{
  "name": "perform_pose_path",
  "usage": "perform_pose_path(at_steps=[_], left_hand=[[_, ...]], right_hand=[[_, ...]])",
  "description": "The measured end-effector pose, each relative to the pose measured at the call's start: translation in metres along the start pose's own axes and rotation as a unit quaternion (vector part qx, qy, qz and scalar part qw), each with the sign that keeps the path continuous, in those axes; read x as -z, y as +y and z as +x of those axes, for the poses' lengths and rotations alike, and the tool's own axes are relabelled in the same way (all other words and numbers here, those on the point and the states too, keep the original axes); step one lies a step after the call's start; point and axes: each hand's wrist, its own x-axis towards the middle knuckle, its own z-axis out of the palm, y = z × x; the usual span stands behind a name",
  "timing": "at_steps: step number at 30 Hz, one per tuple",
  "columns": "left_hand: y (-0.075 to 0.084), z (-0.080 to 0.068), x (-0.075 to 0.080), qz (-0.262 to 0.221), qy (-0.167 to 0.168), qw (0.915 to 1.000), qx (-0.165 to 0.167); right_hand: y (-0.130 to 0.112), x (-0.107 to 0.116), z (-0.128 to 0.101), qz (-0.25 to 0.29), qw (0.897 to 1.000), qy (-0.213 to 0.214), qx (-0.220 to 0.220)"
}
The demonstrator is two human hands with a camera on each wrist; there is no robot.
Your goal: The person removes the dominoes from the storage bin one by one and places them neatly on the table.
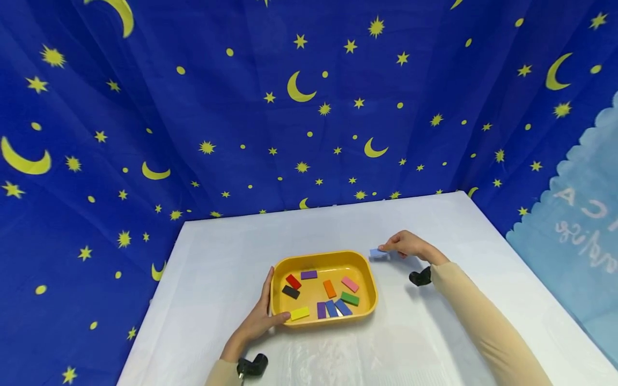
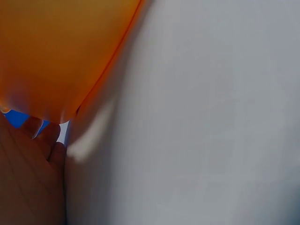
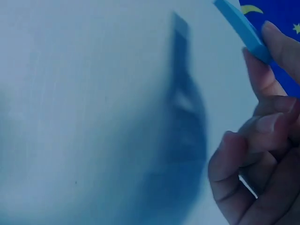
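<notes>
Pinching light-blue block [image 1: 376,253], right grip [image 1: 407,244], left grip [image 1: 258,320] holding yellow tray [image 1: 313,295]

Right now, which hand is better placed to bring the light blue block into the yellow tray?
Probably your right hand: its fingers pinch the light blue block near the right end of the yellow tray, while your left hand holds the tray's left end.

A yellow tray [image 1: 313,296] with rounded corners rests on the white table [image 1: 227,257]

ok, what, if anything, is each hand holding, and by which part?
Right hand: light-blue block, pinched at one end. Left hand: yellow tray, gripped at its left end.
</notes>
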Motion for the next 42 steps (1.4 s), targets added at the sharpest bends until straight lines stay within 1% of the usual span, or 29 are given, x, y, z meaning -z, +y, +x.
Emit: perform_pose_path(at_steps=[3, 6, 10, 13, 17, 20, 23, 26, 30, 33, 35, 38, 42], left_hand=[[-0.001, 0.0, -0.001, -0.003, -0.002, 1.0, 0.003], [-0.001, -0.001, -0.002, -0.007, 0.001, 1.0, 0.004], [0.001, -0.001, -0.002, 0.001, 0.004, 1.0, 0.005], [0.001, 0.0, -0.001, 0.005, 0.002, 1.0, 0.007], [0.0, -0.001, 0.0, -0.002, -0.001, 1.0, 0.001], [-0.001, -0.001, 0.0, -0.004, -0.003, 1.0, -0.004], [0.0, -0.002, 0.0, 0.0, -0.002, 1.0, -0.003], [0.002, -0.002, 0.001, 0.002, -0.005, 1.0, 0.0], [0.012, -0.002, 0.003, -0.007, -0.016, 0.9998, 0.003], [0.015, -0.002, 0.004, -0.012, -0.017, 0.9998, 0.002], [0.013, -0.001, 0.003, -0.006, -0.013, 0.9999, 0.002], [0.006, 0.0, 0.002, 0.004, -0.005, 1.0, 0.003], [-0.001, 0.0, 0.0, 0.002, -0.002, 1.0, -0.005]], right_hand=[[0.004, 0.001, -0.001, -0.012, 1.0, -0.013, -0.016], [0.007, 0.002, -0.001, -0.019, 0.999, -0.019, -0.021], [0.01, 0.001, -0.001, -0.032, 0.999, -0.02, -0.027], [0.011, -0.001, 0.001, -0.039, 0.998, -0.015, -0.045], [0.014, -0.003, 0.004, -0.054, 0.997, -0.004, -0.064], [0.017, -0.003, 0.007, -0.064, 0.995, 0.002, -0.072], [0.019, -0.003, 0.009, -0.061, 0.995, 0.009, -0.079], [0.019, -0.004, 0.009, -0.059, 0.995, 0.013, -0.079], [0.018, -0.003, 0.01, -0.059, 0.995, 0.017, -0.079], [0.016, -0.003, 0.01, -0.055, 0.995, 0.02, -0.081], [0.016, -0.003, 0.009, -0.052, 0.995, 0.02, -0.081], [0.017, -0.004, 0.009, -0.051, 0.995, 0.016, -0.085], [0.019, -0.007, 0.008, -0.047, 0.994, 0.019, -0.095]])
